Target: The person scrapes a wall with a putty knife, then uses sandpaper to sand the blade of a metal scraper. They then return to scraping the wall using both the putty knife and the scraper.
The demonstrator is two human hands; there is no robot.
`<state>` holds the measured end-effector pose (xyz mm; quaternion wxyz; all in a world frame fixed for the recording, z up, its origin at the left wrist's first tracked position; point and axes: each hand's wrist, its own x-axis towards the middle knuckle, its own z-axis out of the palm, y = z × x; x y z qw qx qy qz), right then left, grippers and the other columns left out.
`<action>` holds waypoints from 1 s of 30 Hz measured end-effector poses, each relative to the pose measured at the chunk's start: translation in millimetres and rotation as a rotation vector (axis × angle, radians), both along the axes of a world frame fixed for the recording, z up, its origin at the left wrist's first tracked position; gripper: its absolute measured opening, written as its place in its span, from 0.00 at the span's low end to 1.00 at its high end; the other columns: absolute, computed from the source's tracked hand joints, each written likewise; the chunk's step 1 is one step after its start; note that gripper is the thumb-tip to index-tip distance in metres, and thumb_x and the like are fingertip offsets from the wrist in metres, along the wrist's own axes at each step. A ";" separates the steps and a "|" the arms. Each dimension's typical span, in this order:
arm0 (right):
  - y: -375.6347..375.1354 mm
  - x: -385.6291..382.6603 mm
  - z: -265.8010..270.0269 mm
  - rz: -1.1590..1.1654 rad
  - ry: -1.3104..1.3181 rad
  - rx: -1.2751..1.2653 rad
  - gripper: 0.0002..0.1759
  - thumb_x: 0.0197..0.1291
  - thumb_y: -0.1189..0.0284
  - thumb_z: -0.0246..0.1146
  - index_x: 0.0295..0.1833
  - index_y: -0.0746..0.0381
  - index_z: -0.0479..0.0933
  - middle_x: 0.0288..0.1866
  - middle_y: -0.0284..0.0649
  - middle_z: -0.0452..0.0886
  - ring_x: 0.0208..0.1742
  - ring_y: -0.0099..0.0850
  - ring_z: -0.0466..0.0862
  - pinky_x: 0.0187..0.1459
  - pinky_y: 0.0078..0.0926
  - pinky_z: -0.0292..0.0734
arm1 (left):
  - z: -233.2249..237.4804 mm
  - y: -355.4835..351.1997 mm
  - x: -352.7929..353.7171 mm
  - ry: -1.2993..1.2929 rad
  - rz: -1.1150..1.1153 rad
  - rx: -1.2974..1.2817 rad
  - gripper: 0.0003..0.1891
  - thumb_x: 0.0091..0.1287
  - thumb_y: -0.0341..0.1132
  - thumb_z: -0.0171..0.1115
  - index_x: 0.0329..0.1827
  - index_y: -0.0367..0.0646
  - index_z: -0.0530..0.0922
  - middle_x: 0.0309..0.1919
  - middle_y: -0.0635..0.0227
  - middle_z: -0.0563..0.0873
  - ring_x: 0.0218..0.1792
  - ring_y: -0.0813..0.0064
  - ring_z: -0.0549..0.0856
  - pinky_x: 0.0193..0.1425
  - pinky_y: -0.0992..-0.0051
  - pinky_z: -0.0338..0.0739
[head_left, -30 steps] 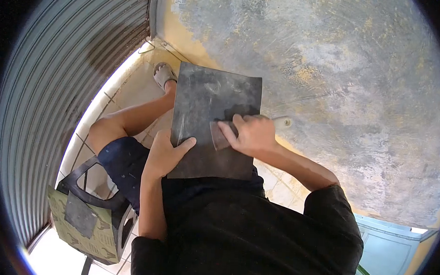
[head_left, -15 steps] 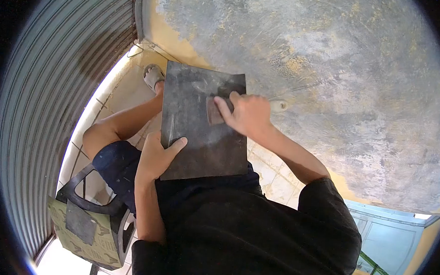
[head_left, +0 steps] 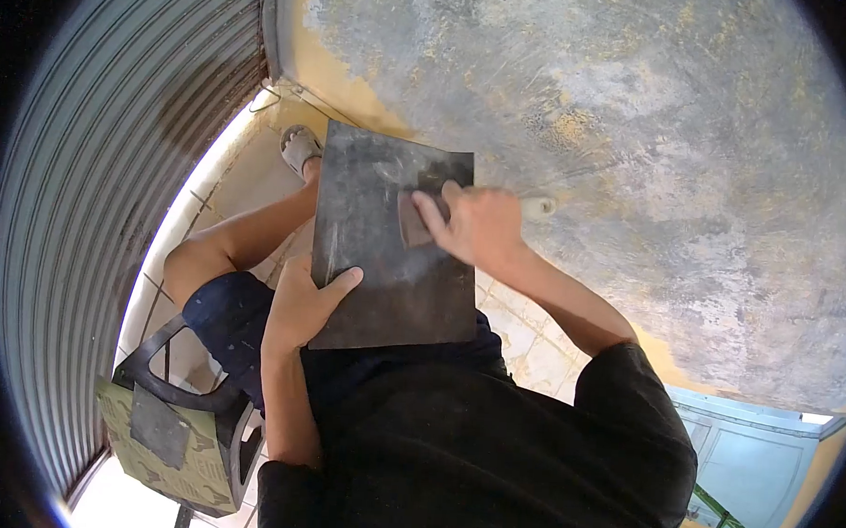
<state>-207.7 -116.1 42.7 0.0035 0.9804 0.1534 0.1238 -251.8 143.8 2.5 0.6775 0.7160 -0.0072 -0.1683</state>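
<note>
My left hand (head_left: 299, 301) grips the lower left edge of a stiff dark grey sheet (head_left: 359, 223), its thumb lying on top and its other fingers hidden underneath. The sheet rests over my lap, with pale scuffs on its upper part. My right hand (head_left: 481, 226) is closed around what looks like a scraper (head_left: 413, 221), whose flat brownish blade lies against the sheet. A pale handle end (head_left: 539, 208) with a hole sticks out past my right hand. My right thumb presses along the blade.
A corrugated metal shutter (head_left: 115, 184) stands on the left. The wall (head_left: 673, 162) at right has patchy grey plaster. A dark chair (head_left: 177, 395) at lower left bears a printed greenish sheet (head_left: 164, 474) with a dark patch. Pale blue doors (head_left: 750, 458) show at lower right.
The right hand and the scraper have shifted slightly downward over the sheet. The sheet's top edge has dipped a little; the left hand keeps its hold.
</note>
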 end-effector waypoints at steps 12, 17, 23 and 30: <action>10.6 -0.3 6.1 -0.012 0.048 -0.052 0.29 0.65 0.49 0.64 0.19 0.59 0.75 0.14 0.47 0.77 0.16 0.45 0.81 0.20 0.41 0.75 | 1.5 -3.0 0.6 -0.102 0.020 0.046 0.20 0.62 0.40 0.73 0.37 0.25 0.83 0.27 0.60 0.86 0.30 0.75 0.83 0.38 0.67 0.77; 13.6 -9.0 7.8 0.092 0.025 0.003 0.28 0.64 0.50 0.66 0.19 0.60 0.75 0.13 0.48 0.76 0.15 0.44 0.81 0.19 0.40 0.73 | -15.7 -0.5 0.2 -0.127 0.015 0.114 0.22 0.61 0.42 0.73 0.35 0.25 0.83 0.26 0.51 0.85 0.31 0.66 0.85 0.40 0.62 0.77; 10.6 5.9 10.1 0.013 -0.025 -0.009 0.30 0.67 0.49 0.62 0.19 0.60 0.76 0.12 0.48 0.75 0.13 0.45 0.80 0.17 0.41 0.74 | -9.6 -1.4 -1.1 -0.084 0.035 0.120 0.23 0.61 0.43 0.73 0.34 0.23 0.82 0.27 0.45 0.85 0.31 0.58 0.85 0.41 0.59 0.77; 8.5 5.9 6.6 0.078 0.000 0.018 0.29 0.67 0.51 0.62 0.19 0.61 0.77 0.11 0.47 0.75 0.12 0.44 0.79 0.18 0.41 0.74 | -16.3 -1.8 -3.6 -0.057 0.008 0.102 0.23 0.60 0.43 0.74 0.37 0.23 0.82 0.29 0.45 0.86 0.32 0.60 0.86 0.42 0.59 0.78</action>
